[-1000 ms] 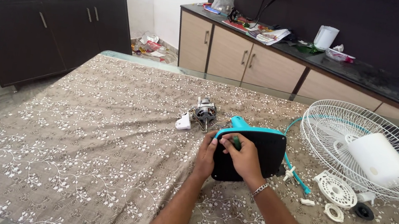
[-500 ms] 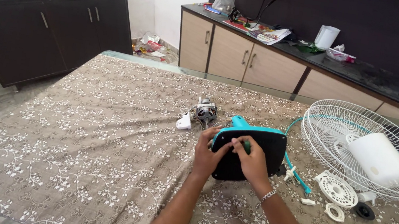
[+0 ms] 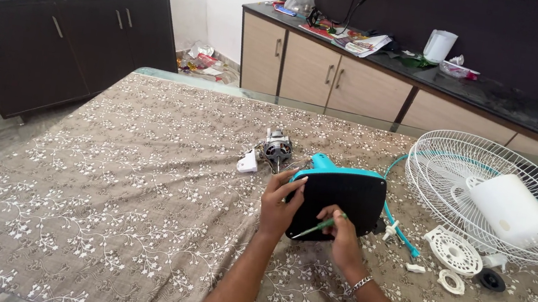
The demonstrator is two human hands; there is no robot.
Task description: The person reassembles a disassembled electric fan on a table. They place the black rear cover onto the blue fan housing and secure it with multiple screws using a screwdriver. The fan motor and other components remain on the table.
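Black fan base (image 3: 339,198), teal-edged, tilted upright

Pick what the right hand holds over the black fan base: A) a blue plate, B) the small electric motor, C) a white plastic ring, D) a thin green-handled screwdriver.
D: the right hand grips a thin green-handled screwdriver over the black fan base, which the left hand steadies.

Fan base and screwdriver under my hands

I'm seeing the black fan base (image 3: 339,198) with its teal rim lying bottom-up on the patterned tablecloth, near its middle, while the slim green-handled screwdriver (image 3: 318,227) is lying slanted across the base's lower left corner, its metal tip pointing down-left
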